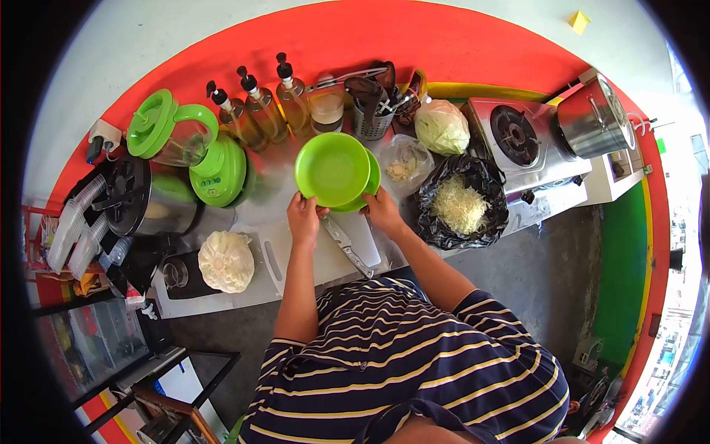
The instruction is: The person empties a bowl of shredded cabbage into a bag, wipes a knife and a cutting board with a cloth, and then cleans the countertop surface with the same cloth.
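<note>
My left hand [304, 220] grips the near rim of a bright green bowl [333, 169], held above the counter. A second green bowl [374, 175] sits partly behind it, showing only at its right side, and my right hand [383, 212] has its fingers closed on that rim. Whether the two bowls touch cannot be made out. Beneath my hands lies a white cutting board [277, 248] with a knife [346, 246] on it, its handle toward me. Left of the board is a pale cabbage [225, 262].
Shredded cabbage [460, 206] fills a black plastic bag at right, near a whole cabbage [442, 126] and a clear bag [405, 164]. A stove [510, 140] carries a steel pot [592, 118]. Pump bottles [264, 115], a utensil holder [373, 120] and a green blender [218, 170] line the back.
</note>
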`<state>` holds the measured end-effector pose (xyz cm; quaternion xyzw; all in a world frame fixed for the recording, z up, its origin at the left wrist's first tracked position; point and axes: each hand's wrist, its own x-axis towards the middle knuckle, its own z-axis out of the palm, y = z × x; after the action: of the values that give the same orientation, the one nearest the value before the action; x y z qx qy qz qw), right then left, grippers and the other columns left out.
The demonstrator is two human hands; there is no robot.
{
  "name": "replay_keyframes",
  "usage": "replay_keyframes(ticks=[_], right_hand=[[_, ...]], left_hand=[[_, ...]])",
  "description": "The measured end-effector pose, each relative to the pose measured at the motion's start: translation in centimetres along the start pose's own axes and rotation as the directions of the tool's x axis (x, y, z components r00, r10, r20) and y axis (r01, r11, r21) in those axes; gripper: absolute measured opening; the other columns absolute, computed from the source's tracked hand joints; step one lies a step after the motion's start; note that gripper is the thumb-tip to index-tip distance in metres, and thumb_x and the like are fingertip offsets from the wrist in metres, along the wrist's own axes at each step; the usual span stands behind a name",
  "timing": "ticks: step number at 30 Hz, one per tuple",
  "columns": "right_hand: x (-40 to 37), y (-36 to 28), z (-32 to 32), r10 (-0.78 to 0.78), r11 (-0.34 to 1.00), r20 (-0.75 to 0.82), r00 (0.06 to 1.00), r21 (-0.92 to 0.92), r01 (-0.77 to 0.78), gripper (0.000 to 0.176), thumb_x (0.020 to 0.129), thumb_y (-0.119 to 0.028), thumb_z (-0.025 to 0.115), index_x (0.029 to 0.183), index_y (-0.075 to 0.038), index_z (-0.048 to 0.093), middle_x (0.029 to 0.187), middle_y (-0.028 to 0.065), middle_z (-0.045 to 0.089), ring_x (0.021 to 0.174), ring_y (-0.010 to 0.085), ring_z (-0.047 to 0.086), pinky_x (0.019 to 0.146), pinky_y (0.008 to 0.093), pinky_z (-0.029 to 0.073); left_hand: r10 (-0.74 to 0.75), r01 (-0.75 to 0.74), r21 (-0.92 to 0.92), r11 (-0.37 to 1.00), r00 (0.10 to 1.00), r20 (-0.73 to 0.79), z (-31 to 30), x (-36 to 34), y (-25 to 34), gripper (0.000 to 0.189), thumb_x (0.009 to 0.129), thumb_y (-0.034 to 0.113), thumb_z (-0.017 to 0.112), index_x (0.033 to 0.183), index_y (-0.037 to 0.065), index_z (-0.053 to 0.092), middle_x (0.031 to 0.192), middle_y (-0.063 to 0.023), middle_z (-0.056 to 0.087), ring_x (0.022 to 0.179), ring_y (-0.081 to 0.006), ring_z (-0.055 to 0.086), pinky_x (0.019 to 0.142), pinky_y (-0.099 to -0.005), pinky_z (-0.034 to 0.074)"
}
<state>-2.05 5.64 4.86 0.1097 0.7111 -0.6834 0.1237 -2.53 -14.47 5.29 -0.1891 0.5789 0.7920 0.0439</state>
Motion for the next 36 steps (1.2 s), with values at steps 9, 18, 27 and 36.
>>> replay_keyframes(ticks=[9, 18, 27, 36], right_hand=[[-0.8, 0.3, -1.9, -0.051, 0.993, -0.01, 0.999, -0.107, 0.05, 0.03, 0.106, -0.013, 0.049, 0.13, 0.003, 0.054, 0.102, 0.0127, 0.071, 0.077, 0.0199, 0.072, 0.071, 0.0319, 0.058], [-0.4, -1.2, -1.4, -0.042, 0.999, 0.125, 0.991, -0.027, 0.046, 0.032, 0.104, -0.012, 0.052, 0.13, 0.004, 0.055, 0.102, 0.0131, 0.072, 0.081, 0.0207, 0.071, 0.077, 0.0338, 0.057], [0.0, -0.4, -2.4, 0.022, 0.988, 0.302, 0.953, -0.152, 0.026, 0.026, 0.099, -0.019, 0.066, 0.102, 0.006, 0.071, 0.096, 0.0129, 0.075, 0.086, 0.0161, 0.07, 0.079, 0.0305, 0.055], [-0.4, 2.4, -2.9, -0.121, 0.962, 0.209, 0.97, -0.216, 0.167, 0.035, 0.093, -0.002, 0.067, 0.127, 0.001, 0.059, 0.109, 0.0135, 0.075, 0.092, 0.0165, 0.07, 0.083, 0.0308, 0.055]], left_hand=[[0.004, 0.008, 0.13, 0.991, 0.996, -0.092, 2.4, 0.6, -1.6, 0.029, 0.101, 0.008, 0.06, 0.129, -0.001, 0.055, 0.119, -0.0128, 0.066, 0.094, -0.0197, 0.071, 0.073, -0.0288, 0.061], [-0.233, 0.205, 0.264, 0.942, 0.969, 0.077, -1.2, 1.9, 0.1, 0.029, 0.101, 0.026, 0.06, 0.101, -0.002, 0.069, 0.075, -0.0109, 0.071, 0.053, -0.017, 0.064, 0.047, -0.0292, 0.046], [-0.14, 0.156, 0.271, 0.95, 0.987, -0.078, -4.3, 1.0, 0.2, 0.025, 0.098, 0.024, 0.065, 0.096, -0.001, 0.069, 0.072, -0.0082, 0.068, 0.052, -0.0146, 0.059, 0.047, -0.0285, 0.043], [-0.082, 0.108, 0.071, 0.992, 0.952, -0.295, -6.3, 2.5, 0.0, 0.022, 0.1, 0.015, 0.06, 0.099, -0.006, 0.066, 0.077, -0.0111, 0.069, 0.055, -0.0167, 0.062, 0.048, -0.0291, 0.045]])
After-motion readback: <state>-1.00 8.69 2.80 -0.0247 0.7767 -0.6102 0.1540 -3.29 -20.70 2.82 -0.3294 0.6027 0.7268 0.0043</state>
